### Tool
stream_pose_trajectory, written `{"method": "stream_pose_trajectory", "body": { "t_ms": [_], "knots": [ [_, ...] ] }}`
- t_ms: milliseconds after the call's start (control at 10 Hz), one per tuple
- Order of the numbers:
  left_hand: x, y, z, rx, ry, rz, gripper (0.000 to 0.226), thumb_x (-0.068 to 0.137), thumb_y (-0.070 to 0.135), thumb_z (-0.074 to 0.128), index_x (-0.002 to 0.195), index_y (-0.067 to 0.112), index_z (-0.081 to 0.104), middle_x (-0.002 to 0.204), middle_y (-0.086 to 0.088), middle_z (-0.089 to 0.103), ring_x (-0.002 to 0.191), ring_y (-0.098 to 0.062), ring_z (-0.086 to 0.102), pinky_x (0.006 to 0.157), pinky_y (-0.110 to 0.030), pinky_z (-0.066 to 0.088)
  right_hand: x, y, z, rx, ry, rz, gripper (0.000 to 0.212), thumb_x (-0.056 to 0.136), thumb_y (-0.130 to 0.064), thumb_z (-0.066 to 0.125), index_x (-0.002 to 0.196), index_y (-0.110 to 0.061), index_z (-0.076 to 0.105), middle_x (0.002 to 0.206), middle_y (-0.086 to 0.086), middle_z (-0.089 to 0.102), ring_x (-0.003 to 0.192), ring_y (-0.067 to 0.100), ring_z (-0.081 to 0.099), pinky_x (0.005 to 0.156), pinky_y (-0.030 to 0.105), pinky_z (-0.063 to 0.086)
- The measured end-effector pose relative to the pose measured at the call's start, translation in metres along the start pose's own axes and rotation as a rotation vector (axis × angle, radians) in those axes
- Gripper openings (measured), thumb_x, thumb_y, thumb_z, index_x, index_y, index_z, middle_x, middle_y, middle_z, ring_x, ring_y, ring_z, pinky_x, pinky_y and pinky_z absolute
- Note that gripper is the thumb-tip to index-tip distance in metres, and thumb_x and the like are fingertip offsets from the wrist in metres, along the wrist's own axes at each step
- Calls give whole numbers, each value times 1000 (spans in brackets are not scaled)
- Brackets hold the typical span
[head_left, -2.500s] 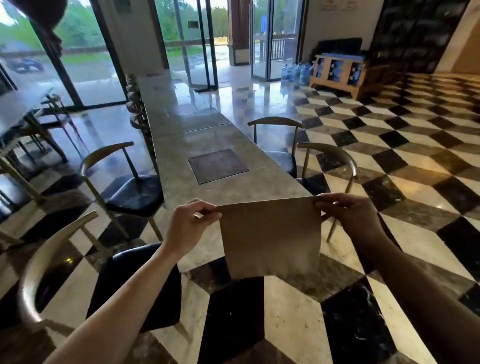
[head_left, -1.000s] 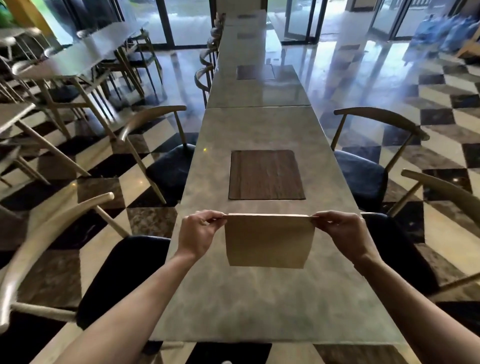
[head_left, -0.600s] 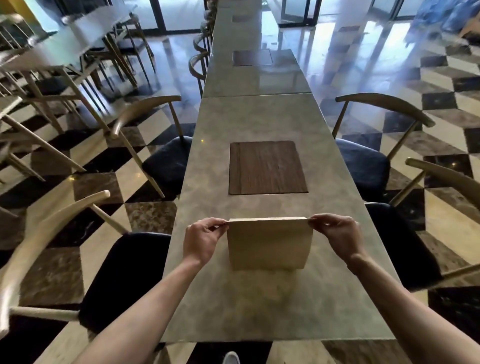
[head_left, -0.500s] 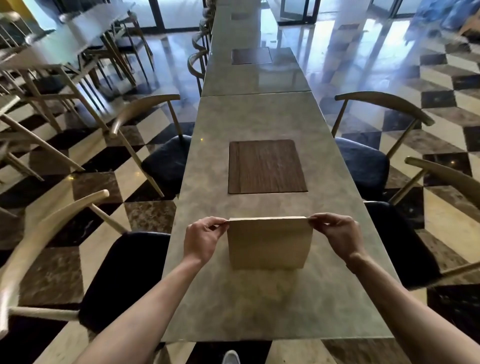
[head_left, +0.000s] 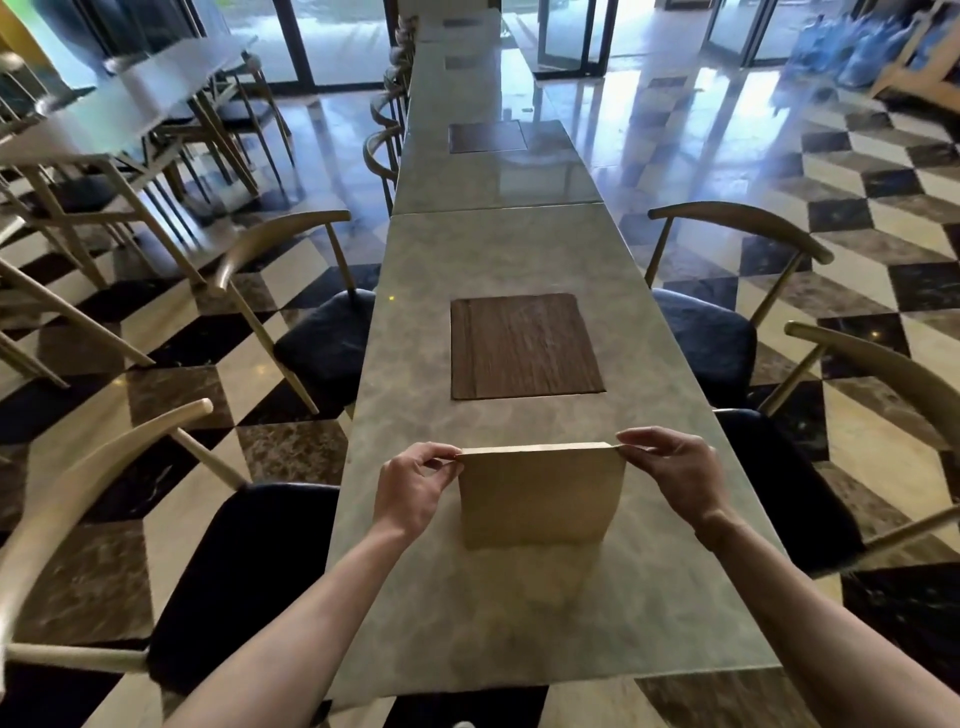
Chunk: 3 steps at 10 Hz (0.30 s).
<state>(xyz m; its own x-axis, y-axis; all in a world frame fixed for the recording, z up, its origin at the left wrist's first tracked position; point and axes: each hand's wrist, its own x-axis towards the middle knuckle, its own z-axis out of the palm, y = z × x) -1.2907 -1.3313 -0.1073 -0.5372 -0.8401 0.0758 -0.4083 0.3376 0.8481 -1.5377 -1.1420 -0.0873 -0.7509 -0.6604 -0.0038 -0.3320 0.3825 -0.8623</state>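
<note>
Head view: brown sheet pinched at both top corners

Left grip (head_left: 415, 488) pinches the upper left corner of the brown paper sheet (head_left: 540, 499) between thumb and fingertips. Right grip (head_left: 675, 478) pinches the upper right corner the same way. Sheet stands upright between the two grips, top edge level and taut, broad face toward the camera. That face is plain brown.

Lower edge is down at the table (head_left: 519, 623); cannot tell if it rests there. Sheet is over the near end, centred across the width. Farther along, apart from the sheet, is a dark wood-grain panel (head_left: 524, 345) set in the tabletop. Black-cushioned chairs (head_left: 244, 571) flank both long sides.
</note>
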Motion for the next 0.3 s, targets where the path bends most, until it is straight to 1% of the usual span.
{"method": "stream_pose_trajectory", "body": {
  "t_ms": [100,200,300],
  "knots": [
    [-2,3,-7,-9,-7,27,13,78,14,79,90,17,76,84,4,73,78,-5,67,74,-32,57,-8,-12,-4,36,34,-4,15,74,-20,79,87,-26,78,83,-10,76,77,1,70,81,25,55],
    [-6,12,-22,-48,-2,92,10,78,15,79,87,17,76,82,6,73,77,-4,66,74,-32,56,-25,-35,-8,90,88,-28,15,75,-16,79,87,-25,78,84,-8,76,81,8,71,84,32,55],
    [-6,22,-35,-96,16,174,9,77,15,79,85,18,76,81,7,73,76,-7,67,73,-31,56,-38,-52,-14,117,141,-70,17,75,-15,78,86,-27,77,83,-10,76,82,7,71,84,30,55]
  ]
}}
